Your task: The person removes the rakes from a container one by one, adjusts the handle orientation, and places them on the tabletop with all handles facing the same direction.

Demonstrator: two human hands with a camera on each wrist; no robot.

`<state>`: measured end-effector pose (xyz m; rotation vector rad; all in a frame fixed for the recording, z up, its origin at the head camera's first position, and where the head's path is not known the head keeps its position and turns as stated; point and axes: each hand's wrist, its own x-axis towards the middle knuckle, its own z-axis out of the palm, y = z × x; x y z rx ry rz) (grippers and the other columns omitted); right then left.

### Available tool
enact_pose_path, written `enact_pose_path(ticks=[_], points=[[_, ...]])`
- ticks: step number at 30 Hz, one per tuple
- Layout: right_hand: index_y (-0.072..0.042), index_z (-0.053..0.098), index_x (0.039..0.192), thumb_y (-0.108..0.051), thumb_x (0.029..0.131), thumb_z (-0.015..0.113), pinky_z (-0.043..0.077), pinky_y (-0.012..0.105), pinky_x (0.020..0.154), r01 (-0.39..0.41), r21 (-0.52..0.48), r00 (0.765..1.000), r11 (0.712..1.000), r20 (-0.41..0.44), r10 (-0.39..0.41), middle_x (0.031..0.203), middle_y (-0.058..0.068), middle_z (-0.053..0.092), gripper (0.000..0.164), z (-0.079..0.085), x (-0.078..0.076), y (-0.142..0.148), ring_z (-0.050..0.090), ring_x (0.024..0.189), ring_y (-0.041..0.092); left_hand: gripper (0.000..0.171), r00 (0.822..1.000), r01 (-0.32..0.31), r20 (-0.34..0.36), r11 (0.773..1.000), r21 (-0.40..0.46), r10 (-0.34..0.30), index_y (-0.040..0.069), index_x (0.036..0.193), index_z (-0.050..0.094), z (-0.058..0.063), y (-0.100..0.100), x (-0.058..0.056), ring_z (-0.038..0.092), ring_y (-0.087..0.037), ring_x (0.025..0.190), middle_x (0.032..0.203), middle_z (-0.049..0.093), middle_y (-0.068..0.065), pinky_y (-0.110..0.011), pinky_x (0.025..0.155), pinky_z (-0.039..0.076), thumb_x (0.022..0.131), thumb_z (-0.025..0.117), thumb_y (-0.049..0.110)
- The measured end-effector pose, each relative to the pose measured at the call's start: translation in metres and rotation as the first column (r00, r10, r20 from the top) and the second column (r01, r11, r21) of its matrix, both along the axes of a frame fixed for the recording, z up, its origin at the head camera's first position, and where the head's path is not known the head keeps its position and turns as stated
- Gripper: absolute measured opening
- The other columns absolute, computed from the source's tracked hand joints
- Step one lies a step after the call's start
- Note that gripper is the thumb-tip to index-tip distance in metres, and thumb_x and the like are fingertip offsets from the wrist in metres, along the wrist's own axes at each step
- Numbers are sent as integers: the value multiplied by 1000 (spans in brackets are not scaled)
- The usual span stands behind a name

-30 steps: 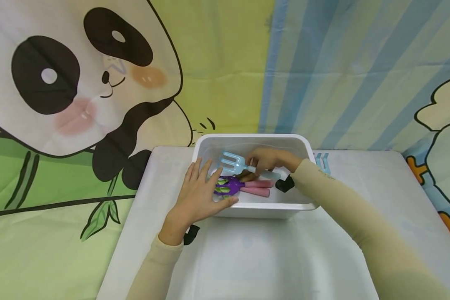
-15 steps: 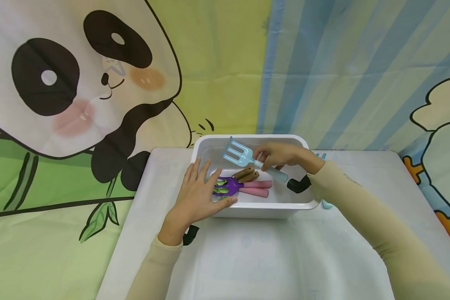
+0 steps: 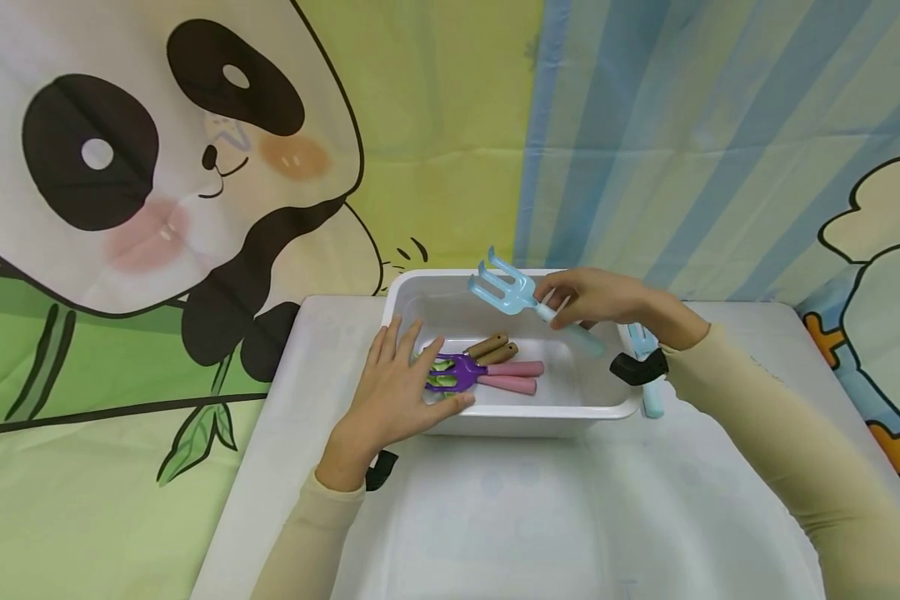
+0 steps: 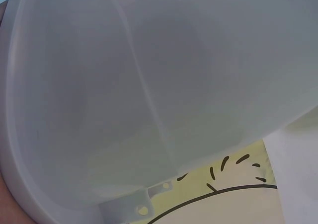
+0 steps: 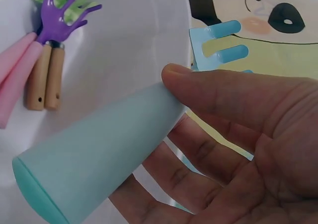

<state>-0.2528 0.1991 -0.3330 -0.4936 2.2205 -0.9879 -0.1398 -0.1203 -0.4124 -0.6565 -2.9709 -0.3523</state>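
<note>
My right hand (image 3: 607, 302) pinches the handle of a light blue garden hand fork (image 3: 516, 296) between thumb and fingers. The fork is tilted above the back right of a white plastic bin (image 3: 540, 412), tines up and to the left. In the right wrist view its pale handle (image 5: 99, 139) crosses the bin. My left hand (image 3: 399, 390) rests with spread, straight fingers over the bin's left rim. Inside the bin lie a purple fork (image 3: 463, 372), pink handles (image 3: 512, 384), wooden handles (image 3: 501, 353) and a green tool head (image 5: 77, 3), partly hidden.
Another light blue hand fork (image 3: 652, 402) lies on the white table (image 3: 495, 517) just right of the bin, partly covered by the right wrist's black strap (image 3: 637, 367). Behind the table hangs a printed panda cloth (image 3: 450, 133).
My right hand has lifted the light blue fork up and to the right from among the tools in the bin, uncovering the wooden handles. The left hand has stayed in place.
</note>
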Motion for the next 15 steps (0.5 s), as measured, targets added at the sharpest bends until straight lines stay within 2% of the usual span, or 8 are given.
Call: enact_pose_path(ticks=[9,15], points=[[0,50,135,-6,95,66,53,41,78,49,-13,998,999,-39,-50,129,21,54,43,24,7,30,59,106,31,101,1000,-2,4,1000,-4,2,13,151,47,0,0,0,1,-41,150,162,24,-18,-52,119,-2,83,36,87],[1,46,136,-6,97,64,54,44,82,138,-53,990,989,-15,-139,123,21,56,44,23,11,65,60,106,33,101,1000,-1,4,1000,-8,1,13,150,48,1,1,0,2,-41,150,161,25,-18,-52,119,-2,83,35,88]])
